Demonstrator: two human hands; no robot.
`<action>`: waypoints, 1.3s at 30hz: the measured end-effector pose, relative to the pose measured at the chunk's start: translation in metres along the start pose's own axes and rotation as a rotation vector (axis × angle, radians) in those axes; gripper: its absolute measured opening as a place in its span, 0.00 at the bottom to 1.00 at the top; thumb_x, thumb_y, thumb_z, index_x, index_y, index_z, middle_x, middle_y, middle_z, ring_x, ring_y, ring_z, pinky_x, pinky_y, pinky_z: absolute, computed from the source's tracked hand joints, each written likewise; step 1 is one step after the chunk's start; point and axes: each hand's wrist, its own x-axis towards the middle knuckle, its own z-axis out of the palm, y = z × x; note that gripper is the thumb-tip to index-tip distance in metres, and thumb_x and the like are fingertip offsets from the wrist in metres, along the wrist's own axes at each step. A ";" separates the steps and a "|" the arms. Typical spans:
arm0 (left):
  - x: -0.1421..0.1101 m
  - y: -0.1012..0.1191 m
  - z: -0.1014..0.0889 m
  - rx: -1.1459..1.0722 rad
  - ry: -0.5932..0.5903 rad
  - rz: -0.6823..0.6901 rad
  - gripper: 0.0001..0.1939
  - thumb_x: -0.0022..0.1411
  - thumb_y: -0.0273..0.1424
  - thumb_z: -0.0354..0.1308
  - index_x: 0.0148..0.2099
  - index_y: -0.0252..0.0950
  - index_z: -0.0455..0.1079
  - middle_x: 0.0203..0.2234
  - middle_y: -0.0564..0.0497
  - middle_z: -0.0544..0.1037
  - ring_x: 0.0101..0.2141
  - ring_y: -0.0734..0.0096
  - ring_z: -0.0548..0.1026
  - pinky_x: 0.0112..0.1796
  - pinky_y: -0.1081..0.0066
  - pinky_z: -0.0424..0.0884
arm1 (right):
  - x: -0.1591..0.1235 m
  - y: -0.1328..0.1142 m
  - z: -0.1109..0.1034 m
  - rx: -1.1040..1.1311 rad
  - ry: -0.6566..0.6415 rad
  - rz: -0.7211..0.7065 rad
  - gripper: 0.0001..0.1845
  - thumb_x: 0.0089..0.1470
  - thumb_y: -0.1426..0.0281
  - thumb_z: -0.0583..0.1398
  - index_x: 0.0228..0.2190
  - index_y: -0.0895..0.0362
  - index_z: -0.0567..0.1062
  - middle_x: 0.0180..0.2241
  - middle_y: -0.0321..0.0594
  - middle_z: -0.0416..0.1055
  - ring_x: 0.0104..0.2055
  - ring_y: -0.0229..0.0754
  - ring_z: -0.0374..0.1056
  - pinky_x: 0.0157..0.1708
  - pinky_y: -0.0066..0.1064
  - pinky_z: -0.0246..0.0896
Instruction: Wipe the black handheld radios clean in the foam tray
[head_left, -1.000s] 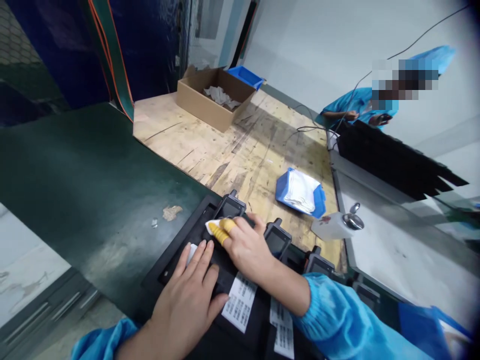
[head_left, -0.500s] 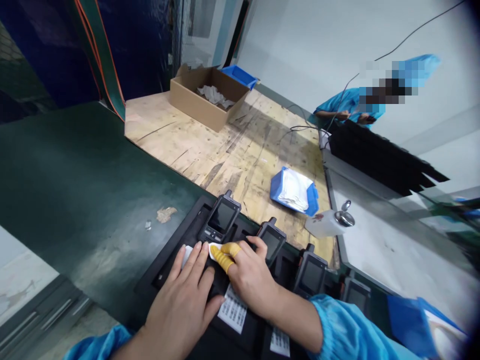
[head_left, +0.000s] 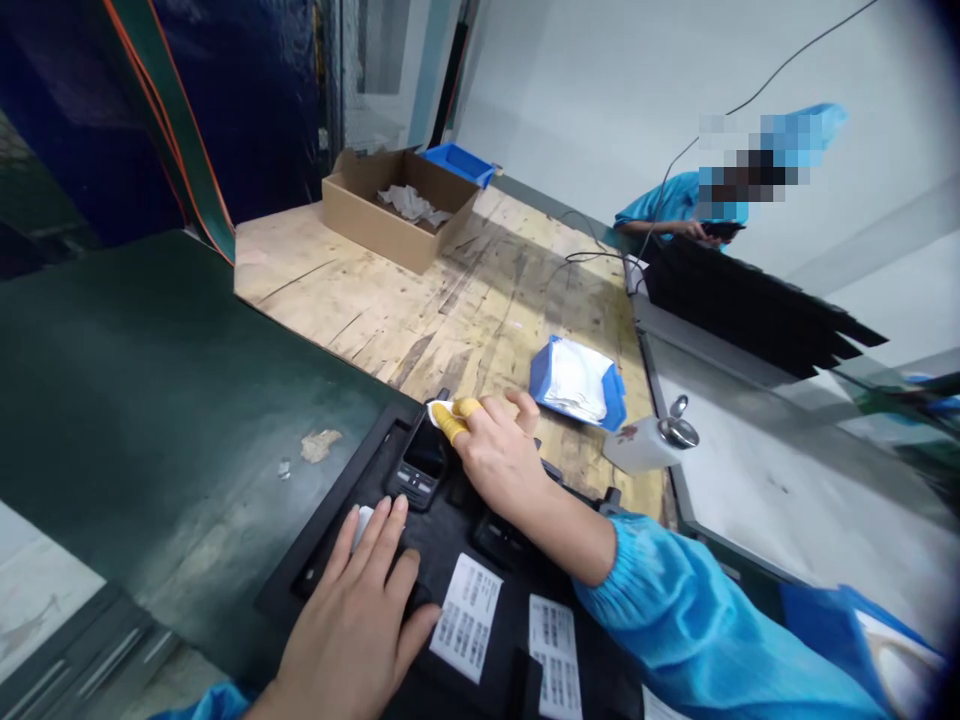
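Note:
In the head view, my right hand [head_left: 502, 455], with yellow finger cots on two fingers, pinches a small white wipe [head_left: 436, 409]. It presses the wipe against the upper end of a black handheld radio [head_left: 421, 462] with a dark screen. The radio lies in a black foam tray [head_left: 352, 480]. My left hand [head_left: 356, 605] rests flat near the radio's lower end, fingers stretched out. A piece of something white [head_left: 363, 522] shows beneath its fingertips. Printed white labels [head_left: 466, 618] lie to the right of my left hand. Other radios in the tray are largely covered by my right arm.
A blue bin of white wipes [head_left: 577, 382] stands on the wooden board [head_left: 375, 300], near a white pump bottle [head_left: 637, 445]. Farther back are a cardboard box [head_left: 375, 225] and a blue tray [head_left: 457, 162]. A person in blue [head_left: 675, 200] works across the table.
My right hand has moved up from the radio's lower end to its top with the wipe. My left hand stays flat near the lower end. The view has shifted slightly.

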 end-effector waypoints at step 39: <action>-0.011 0.006 -0.005 -0.251 0.222 -0.236 0.05 0.62 0.21 0.47 0.36 0.35 0.62 0.32 0.49 0.65 0.37 0.64 0.67 0.50 0.50 0.62 | -0.002 -0.036 -0.003 0.055 0.022 -0.049 0.13 0.55 0.76 0.58 0.21 0.56 0.73 0.25 0.37 0.66 0.36 0.42 0.56 0.49 0.43 0.38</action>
